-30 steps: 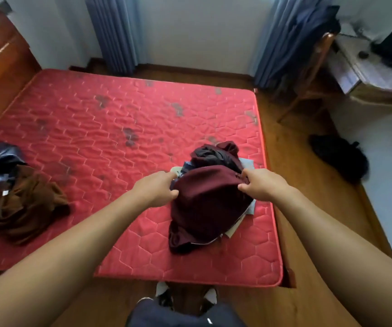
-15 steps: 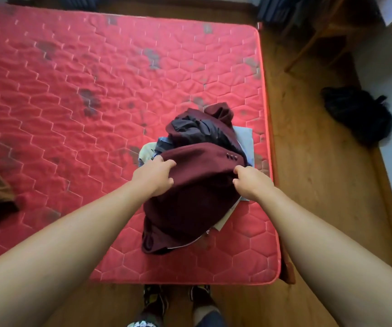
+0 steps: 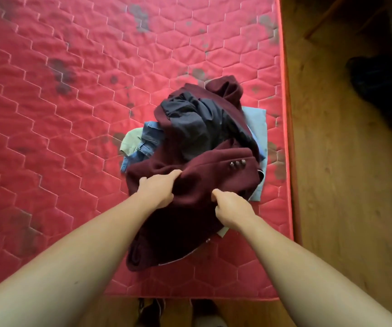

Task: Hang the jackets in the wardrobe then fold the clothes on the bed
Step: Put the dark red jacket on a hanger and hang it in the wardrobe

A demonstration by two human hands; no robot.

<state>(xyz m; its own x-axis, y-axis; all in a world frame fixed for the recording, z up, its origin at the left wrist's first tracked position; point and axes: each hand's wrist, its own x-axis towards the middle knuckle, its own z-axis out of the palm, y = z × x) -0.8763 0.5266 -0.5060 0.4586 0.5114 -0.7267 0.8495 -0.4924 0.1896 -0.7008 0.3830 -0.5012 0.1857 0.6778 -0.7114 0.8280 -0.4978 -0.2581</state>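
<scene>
Maroon jacket (image 3: 190, 223) crumpled, dark lining up, three cuff buttons, near bed (image 3: 48, 114) right edge; left hand (image 3: 158, 191) and right hand (image 3: 231, 210) fingers curled gripping it.

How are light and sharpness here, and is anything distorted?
Head view: soft even light on the red mattress, no glare; maroon jacket folds sink into shadow; dark bundle on the floor is blurred; wide lens bows the mattress edge.

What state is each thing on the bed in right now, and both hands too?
maroon jacket: crumpled atop the pile, dark lining showing, not yet hung.
left hand: grips the jacket's fabric.
right hand: grips the jacket's fabric.
denim garment: bunched, partly under the jacket.
light blue garment: lying flat under the pile.
mattress: bare, dark stains.
</scene>
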